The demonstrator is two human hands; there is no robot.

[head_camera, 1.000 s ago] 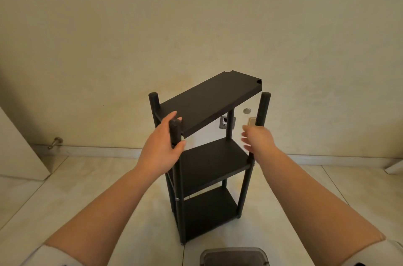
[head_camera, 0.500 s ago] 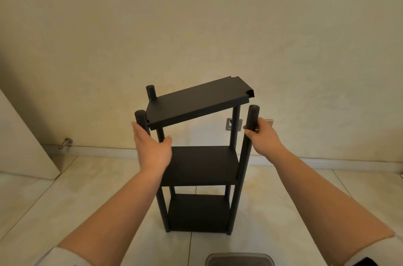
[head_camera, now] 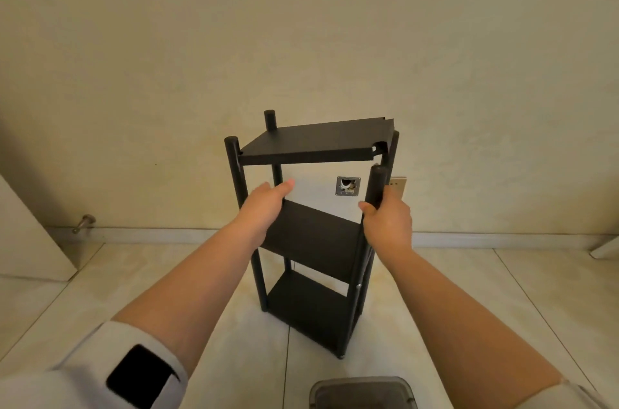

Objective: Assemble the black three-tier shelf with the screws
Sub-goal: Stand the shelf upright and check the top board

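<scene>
The black three-tier shelf (head_camera: 311, 234) stands upright on the tiled floor in front of the wall. Its top board (head_camera: 315, 142) sits tilted, its near right corner off the post. My right hand (head_camera: 388, 224) grips the near right post (head_camera: 375, 187) just below its top end. My left hand (head_camera: 264, 207) reaches in under the top board with fingers nearly straight, beside the near left post (head_camera: 237, 180), over the middle board (head_camera: 311, 237). A silver screw head shows low on the near right post. The bottom board (head_camera: 308, 311) rests near the floor.
A grey plastic container (head_camera: 363, 392) sits on the floor at the bottom edge. A metal wall box (head_camera: 348, 186) and a beige socket plate (head_camera: 397, 185) are behind the shelf. A door stop (head_camera: 83, 222) juts from the wall at left, beside a pale panel (head_camera: 30, 241).
The shelf has been turned counter-clockwise, its near right corner now toward me. My left hand left the near left post and moved under the top board. My right hand kept its post.
</scene>
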